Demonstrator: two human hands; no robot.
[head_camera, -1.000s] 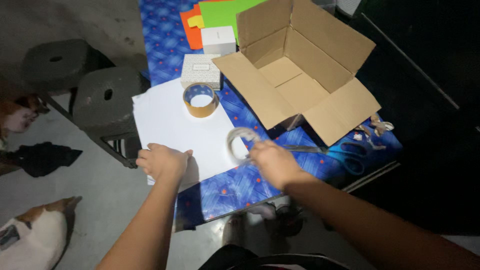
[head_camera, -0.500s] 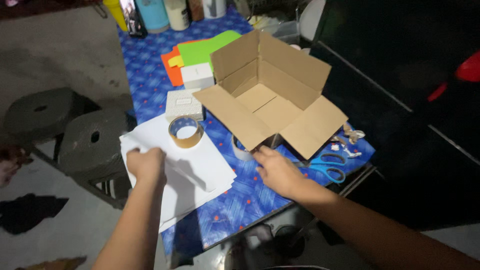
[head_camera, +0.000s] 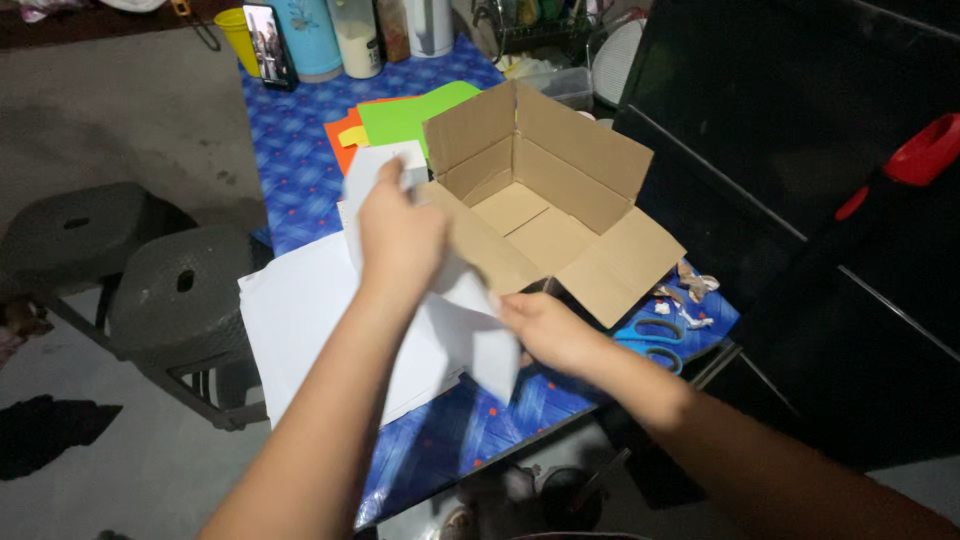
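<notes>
Dim room w/ grey floor; blue patterned table (head_camera: 300, 150) stands in the middle, two dark plastic stools (head_camera: 160, 290) at its left side. Left hand (head_camera: 398, 235) is raised above the table, fingers closed on the top edge of a white paper sheet (head_camera: 455, 320), which hangs tilted in the air betw. both hands. Right hand (head_camera: 545, 335) is lower, near the front edge of the table, fingers pinching the lower part of the same sheet. Under it a stack of white paper (head_camera: 300, 320) lies flat on the table, at the left-front corner. Open cardboard box (head_camera: 545, 205) sits just behind the hands, flaps spread out, inside empty. Blue scissors (head_camera: 650, 335) lie right of the right hand, close to some paper scraps (head_camera: 690, 290). Green and orange card sheets (head_camera: 400, 110) lie behind the box. At the far end stand bottles and cups (head_camera: 340, 30), details not clear.
</notes>
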